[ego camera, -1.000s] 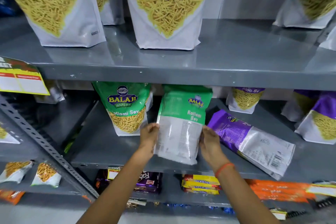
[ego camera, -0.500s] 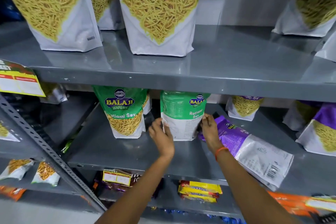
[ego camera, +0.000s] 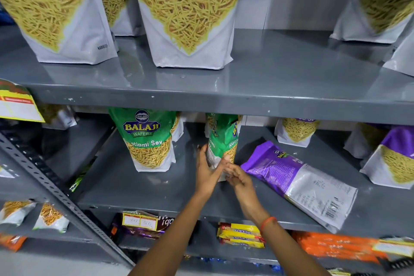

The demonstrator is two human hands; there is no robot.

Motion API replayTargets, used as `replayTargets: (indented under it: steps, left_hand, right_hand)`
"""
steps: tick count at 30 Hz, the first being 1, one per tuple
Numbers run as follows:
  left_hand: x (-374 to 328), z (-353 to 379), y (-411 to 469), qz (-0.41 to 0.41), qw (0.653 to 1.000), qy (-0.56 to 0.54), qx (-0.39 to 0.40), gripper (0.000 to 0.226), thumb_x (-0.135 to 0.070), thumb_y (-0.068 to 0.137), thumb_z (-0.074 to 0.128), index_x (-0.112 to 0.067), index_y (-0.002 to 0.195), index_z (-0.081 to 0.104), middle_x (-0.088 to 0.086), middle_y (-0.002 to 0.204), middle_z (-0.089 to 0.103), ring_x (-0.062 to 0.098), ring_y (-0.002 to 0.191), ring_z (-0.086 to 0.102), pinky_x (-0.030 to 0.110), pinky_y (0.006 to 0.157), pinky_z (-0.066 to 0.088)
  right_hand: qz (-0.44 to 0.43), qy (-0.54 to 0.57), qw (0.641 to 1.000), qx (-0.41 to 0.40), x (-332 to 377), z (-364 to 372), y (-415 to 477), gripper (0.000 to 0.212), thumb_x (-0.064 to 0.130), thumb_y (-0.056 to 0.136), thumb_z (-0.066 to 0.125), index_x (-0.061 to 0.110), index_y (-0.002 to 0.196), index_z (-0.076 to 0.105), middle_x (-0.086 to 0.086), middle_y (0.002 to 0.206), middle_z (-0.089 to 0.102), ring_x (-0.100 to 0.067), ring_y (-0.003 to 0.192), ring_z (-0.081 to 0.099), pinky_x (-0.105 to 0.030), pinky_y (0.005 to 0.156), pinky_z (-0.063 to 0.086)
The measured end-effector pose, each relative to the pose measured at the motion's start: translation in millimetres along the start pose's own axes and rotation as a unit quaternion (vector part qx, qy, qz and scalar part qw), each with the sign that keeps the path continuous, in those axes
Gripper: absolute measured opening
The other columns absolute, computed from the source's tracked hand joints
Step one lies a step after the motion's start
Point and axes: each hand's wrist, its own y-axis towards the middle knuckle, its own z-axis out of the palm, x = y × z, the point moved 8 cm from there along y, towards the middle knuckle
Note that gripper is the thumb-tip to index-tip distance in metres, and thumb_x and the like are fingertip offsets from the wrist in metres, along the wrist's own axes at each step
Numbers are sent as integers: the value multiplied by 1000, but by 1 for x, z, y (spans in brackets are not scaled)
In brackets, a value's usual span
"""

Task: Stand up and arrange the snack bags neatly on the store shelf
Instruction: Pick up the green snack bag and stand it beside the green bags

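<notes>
A green Ratlami Sev bag (ego camera: 224, 139) stands upright on the middle grey shelf (ego camera: 139, 188), turned edge-on toward me. My left hand (ego camera: 207, 169) presses against its lower left side. My right hand (ego camera: 235, 175) holds its bottom front corner, fingers curled. Another green Balaji bag (ego camera: 150, 139) stands upright to the left, facing front. A purple bag (ego camera: 298, 181) lies flat on its face just right of my hands, barcode end toward the shelf's front edge.
Large sev bags (ego camera: 186, 13) stand on the upper shelf (ego camera: 268, 94). Purple-topped bags (ego camera: 394, 159) stand at the right of the middle shelf, one further back (ego camera: 295, 132). Yellow packets (ego camera: 240, 235) and orange packets (ego camera: 336, 246) lie on the lower shelf. A slotted upright (ego camera: 44, 177) crosses at left.
The green bag went from held tilted at the shelf front to standing deeper on the shelf, then rotated edge-on. Both hands came together at its base.
</notes>
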Motion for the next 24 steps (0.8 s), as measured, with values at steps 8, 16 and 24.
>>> replayTargets:
  steps: [8, 16, 24]
  left_hand:
    - [6, -20, 19, -14, 1000, -24, -5, 42, -17, 81, 68, -7, 116, 48, 10, 111, 62, 18, 102, 61, 20, 88, 49]
    - [16, -30, 39, -85, 994, -35, 56, 23, -29, 97, 40, -29, 116, 52, -2, 119, 53, 17, 113, 47, 39, 100, 40]
    - [10, -28, 35, -36, 999, 1, 34, 43, -24, 99, 29, -11, 141, 29, 4, 146, 38, 13, 132, 35, 26, 107, 28]
  right_hand:
    - [26, -66, 994, -87, 42, -34, 69, 44, 16, 94, 40, 11, 138, 38, -10, 145, 40, -27, 135, 36, -34, 111, 27]
    - [134, -13, 986, -101, 28, -16, 91, 60, 56, 92, 25, 15, 122, 56, -12, 129, 57, -27, 121, 51, -39, 109, 35]
    - [65, 34, 975, -208, 37, -22, 48, 41, 32, 101, 25, 6, 127, 44, -11, 121, 52, -26, 120, 48, -24, 93, 31]
